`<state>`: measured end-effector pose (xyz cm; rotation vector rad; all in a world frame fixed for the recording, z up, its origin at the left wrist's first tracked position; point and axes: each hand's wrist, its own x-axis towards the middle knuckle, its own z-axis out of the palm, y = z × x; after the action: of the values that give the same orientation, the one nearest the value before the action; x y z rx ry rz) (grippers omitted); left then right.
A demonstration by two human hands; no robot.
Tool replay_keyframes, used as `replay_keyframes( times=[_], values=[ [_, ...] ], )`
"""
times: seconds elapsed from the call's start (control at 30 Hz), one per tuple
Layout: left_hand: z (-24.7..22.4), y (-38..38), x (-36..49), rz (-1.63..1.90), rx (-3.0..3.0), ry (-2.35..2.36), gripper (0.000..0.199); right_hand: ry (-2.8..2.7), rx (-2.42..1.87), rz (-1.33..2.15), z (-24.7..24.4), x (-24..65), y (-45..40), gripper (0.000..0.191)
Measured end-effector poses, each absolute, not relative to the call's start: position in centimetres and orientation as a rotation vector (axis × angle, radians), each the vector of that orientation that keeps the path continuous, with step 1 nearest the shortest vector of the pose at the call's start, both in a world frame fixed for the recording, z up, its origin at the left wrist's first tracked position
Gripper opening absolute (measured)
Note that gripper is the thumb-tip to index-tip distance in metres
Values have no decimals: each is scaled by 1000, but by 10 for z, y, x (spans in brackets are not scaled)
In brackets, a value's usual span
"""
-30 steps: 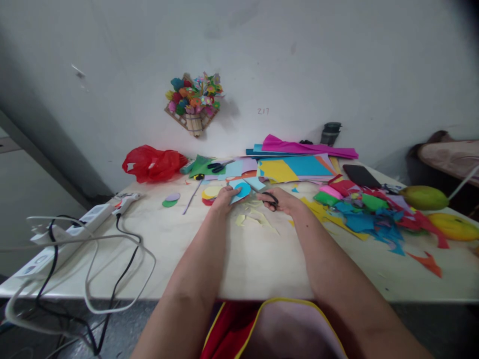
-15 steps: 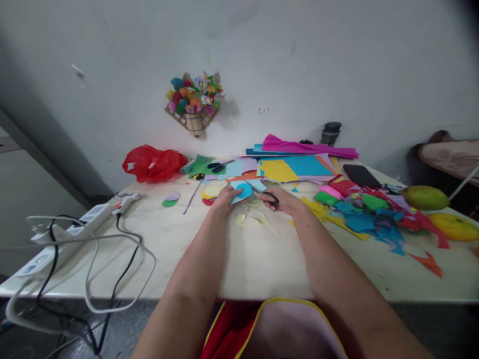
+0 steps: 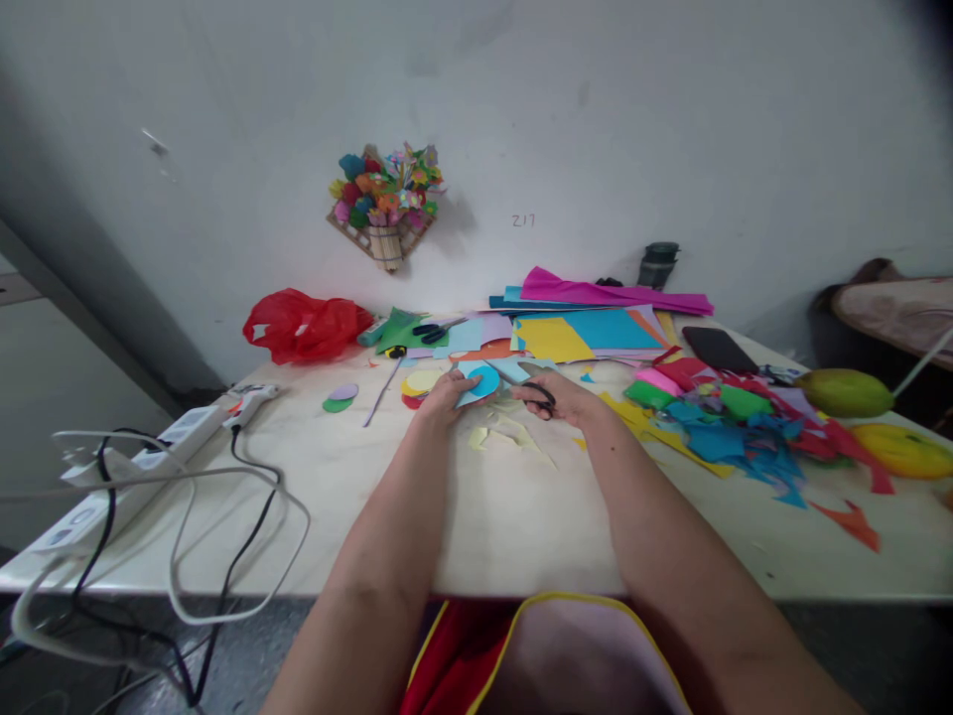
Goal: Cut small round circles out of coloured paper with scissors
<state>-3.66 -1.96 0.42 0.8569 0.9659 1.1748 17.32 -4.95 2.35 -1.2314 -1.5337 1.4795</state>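
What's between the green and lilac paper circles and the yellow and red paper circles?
A thin, pale purple strip lies slantwise between them, as the head view shows.

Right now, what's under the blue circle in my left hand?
A pale blue sheet sticks out beside the blue circle, pinched by your left hand; what the circle and fingers cover is hidden.

A round, bright-blue paper disc (image 3: 487,379) lies over a straight-edged light-blue sheet (image 3: 467,368), both pinched at their nine o'clock side by the left hand (image 3: 447,391). Just beside them, toward three o'clock, the right hand (image 3: 564,395) holds black-handled scissors (image 3: 549,398), a grey blade pointing roughly to eleven o'clock.
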Motion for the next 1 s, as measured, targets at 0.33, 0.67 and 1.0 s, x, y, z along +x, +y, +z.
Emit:
replay_keyframes(
  times=[0.33, 0.67, 1.0],
  values=[
    [7, -20, -40, 1078, 911, 980, 17, -1571, -1278, 1493, 25, 176, -48, 25],
    [7, -22, -40, 1046, 956, 972, 17, -1557, -1321, 1501, 24, 179, -46, 27],
    [7, -21, -39, 1040, 1013, 948, 16, -1569, -1314, 1444, 22, 177, -46, 34]
  ],
)
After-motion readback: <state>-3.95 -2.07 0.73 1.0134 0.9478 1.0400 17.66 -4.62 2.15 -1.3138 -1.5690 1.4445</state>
